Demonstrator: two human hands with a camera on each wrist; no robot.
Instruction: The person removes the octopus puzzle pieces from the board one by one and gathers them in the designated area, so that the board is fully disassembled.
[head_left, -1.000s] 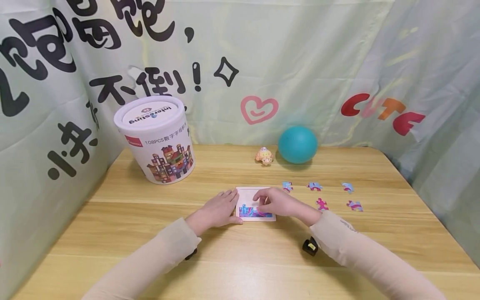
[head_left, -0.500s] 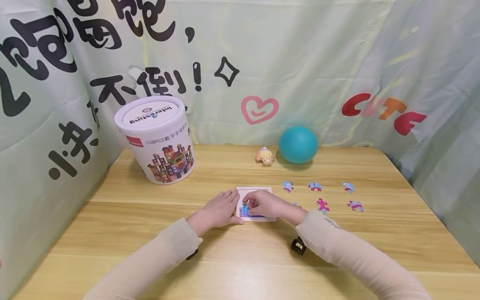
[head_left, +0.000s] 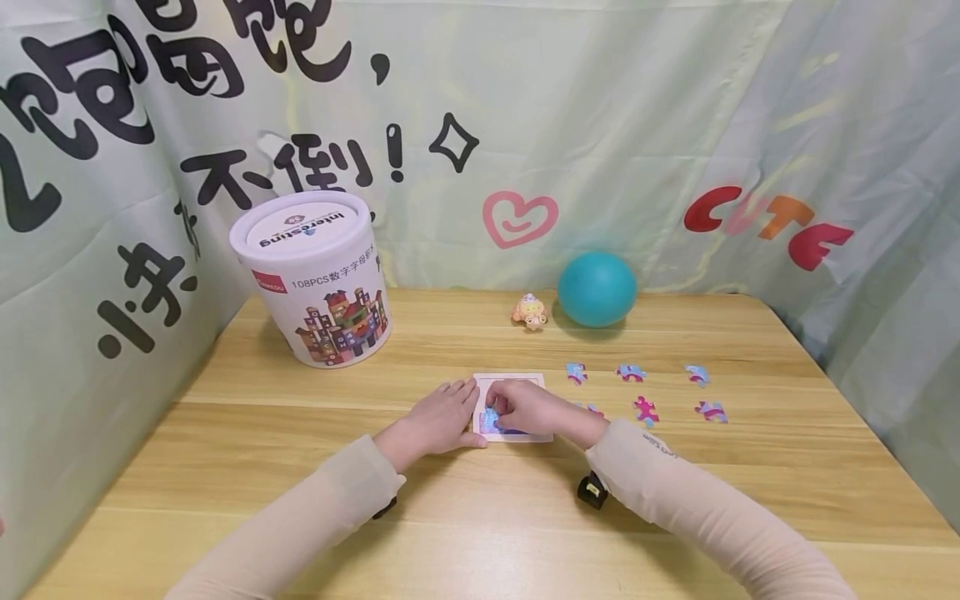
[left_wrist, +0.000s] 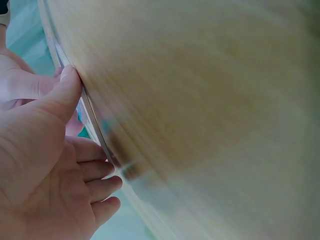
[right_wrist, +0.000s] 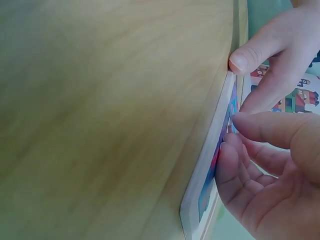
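A small white-framed puzzle board (head_left: 516,377) lies on the wooden table, with blue and purple puzzle pieces (head_left: 489,422) along its near side. My left hand (head_left: 438,418) rests at the board's left edge, fingers fairly straight and thumb by the near corner. Over the board, my right hand (head_left: 531,407) has its thumb and fingers curled together low on the picture. In the right wrist view its fingertips pinch at a puzzle piece (right_wrist: 230,128), mostly hidden between them. The right hand covers much of the board in the head view.
Several loose puzzle pieces (head_left: 646,411) lie right of the board, one partly behind the right wrist. A teal ball (head_left: 597,289) and a small figurine (head_left: 530,312) stand at the back. A large white block bucket (head_left: 315,279) is at the back left.
My right hand has shifted left across the board, its fingertips now over the pieces at the near left. The left hand stays at the board's edge.
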